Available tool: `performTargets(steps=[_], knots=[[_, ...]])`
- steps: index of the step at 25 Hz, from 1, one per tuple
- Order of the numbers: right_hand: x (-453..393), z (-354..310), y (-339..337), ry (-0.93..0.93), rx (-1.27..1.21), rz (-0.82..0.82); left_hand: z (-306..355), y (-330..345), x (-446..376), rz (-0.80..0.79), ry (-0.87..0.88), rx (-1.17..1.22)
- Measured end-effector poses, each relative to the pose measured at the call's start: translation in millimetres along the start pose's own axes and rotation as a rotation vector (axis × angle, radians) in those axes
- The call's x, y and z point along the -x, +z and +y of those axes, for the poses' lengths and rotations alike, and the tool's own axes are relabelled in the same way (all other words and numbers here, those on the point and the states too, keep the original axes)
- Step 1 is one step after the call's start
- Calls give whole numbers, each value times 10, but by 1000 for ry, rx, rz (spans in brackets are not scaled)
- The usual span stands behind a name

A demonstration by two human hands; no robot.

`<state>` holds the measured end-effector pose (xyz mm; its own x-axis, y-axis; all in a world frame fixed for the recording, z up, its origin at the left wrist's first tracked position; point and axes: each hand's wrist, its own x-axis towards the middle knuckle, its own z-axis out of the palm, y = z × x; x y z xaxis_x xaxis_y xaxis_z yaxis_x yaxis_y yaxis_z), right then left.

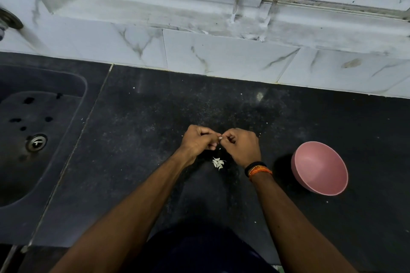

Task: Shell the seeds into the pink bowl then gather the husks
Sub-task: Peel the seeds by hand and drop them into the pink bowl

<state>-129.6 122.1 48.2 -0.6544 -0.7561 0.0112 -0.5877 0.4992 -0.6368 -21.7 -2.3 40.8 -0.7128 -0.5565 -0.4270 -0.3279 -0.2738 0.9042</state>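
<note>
Both hands meet above the dark desk point(155, 117): the left hand point(198, 139) and right hand point(241, 146), fingers curled, pinch one small white seed point(220, 138) between their fingertips. Just below them a small pile of white seeds point(218, 163) lies on the desk. The pink bowl point(319, 168) stands to the right, apart from the hands, tilted toward the viewer; a sink point(40, 131) lies at far left.

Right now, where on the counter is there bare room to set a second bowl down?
Bare counter lies between the sink and the left hand, and a wide strip runs behind both hands up to the wall tiles. It is crowded in front of the hands, where the husks lie, and right of the right hand, by the pink bowl.
</note>
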Motion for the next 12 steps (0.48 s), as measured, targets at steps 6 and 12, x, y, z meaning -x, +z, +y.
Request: performTargets(steps=[6, 12], knots=[[49, 41, 16, 77, -119, 7, -24, 0, 37, -56, -77, 158], [89, 69, 82, 170, -236, -25, -110, 8, 76, -39, -70, 174]])
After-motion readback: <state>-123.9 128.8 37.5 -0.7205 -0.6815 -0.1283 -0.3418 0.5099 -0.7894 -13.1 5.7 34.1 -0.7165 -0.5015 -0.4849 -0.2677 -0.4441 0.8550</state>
